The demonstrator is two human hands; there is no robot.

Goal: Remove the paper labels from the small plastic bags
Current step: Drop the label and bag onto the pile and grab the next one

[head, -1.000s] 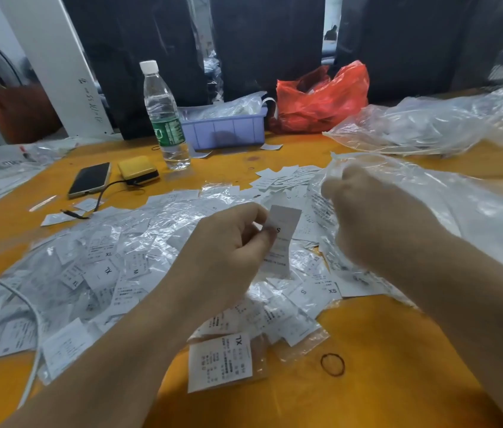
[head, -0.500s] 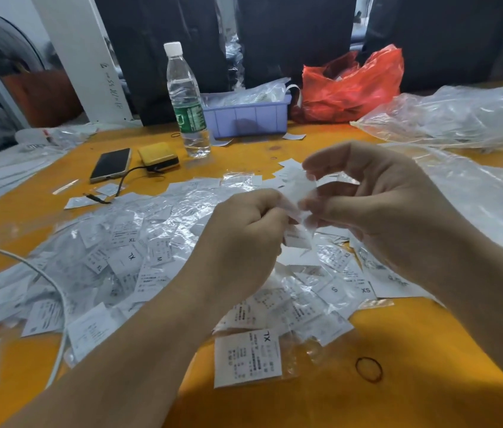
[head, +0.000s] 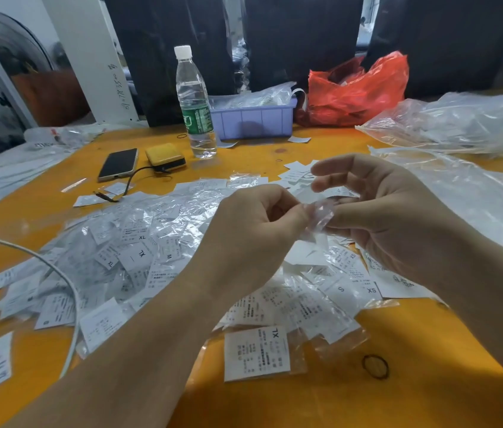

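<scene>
- The small plastic bag [head: 321,216] is held in the air above the middle of the table, between the two hands. It looks crumpled, and I cannot tell if a label is inside it or already out.
- The left hand [head: 253,230] pinches the bag's left edge with curled fingers and thumb.
- The right hand [head: 380,211] holds the bag's right side with the thumb and lower fingers; its index finger is lifted and nearly straight above.
- Under the hands lies a wide heap of bags with labels [head: 157,251], spread on the orange table [head: 398,396]. Many papers there show size letters such as XL, M, S and XS, and many still seem to be inside clear film.
- One bag with a label marked XL [head: 256,353] lies alone, near the front edge of the heap.
- Some loose white papers [head: 298,174] lie behind the hands; these may be labels already taken out.
- My judgement: the work is in an early or middle stage, because the heap is large and a lot remains.
- Farther away stand a water bottle [head: 194,103], a purple tray [head: 253,118], a red bag [head: 358,88], and a phone [head: 118,164]. A big clear sack [head: 466,125] lies at the right.
</scene>
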